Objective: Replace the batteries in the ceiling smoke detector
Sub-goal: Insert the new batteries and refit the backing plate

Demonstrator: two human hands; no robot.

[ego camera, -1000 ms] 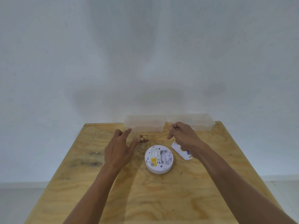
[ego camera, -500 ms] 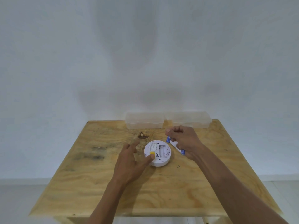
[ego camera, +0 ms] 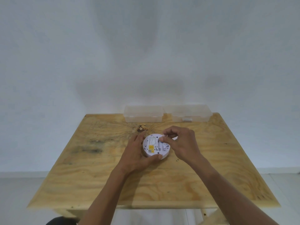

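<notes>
Battery-fitting step in hand, by the look of it: smoke detector (ego camera: 156, 147) lying back-up near the middle of the wooden table (ego camera: 100, 172), compartment exposed. Left hand (ego camera: 136, 153) curled round the detector's near-left rim, thumb on the front edge, holding it steady. Right hand (ego camera: 181, 144) hovering over the detector's far-right side, fingertips pinching a small battery (ego camera: 161, 139) with a blue end at the top of the bay; possibly more tucked in the palm, not clear. Next move probably calls for tipping the battery into its slot, matching polarity, and pressing it flat against the spring while the left hand keeps the casing from sliding. Count: 1 detector, 1 battery plainly visible, 2 clear plastic boxes (ego camera: 143, 114) side by side at the far edge against the wall, 1 yellow label (ego camera: 151, 147) on the detector's back, 2 hands. Cover of the compartment mostly hidden behind the right hand.
</notes>
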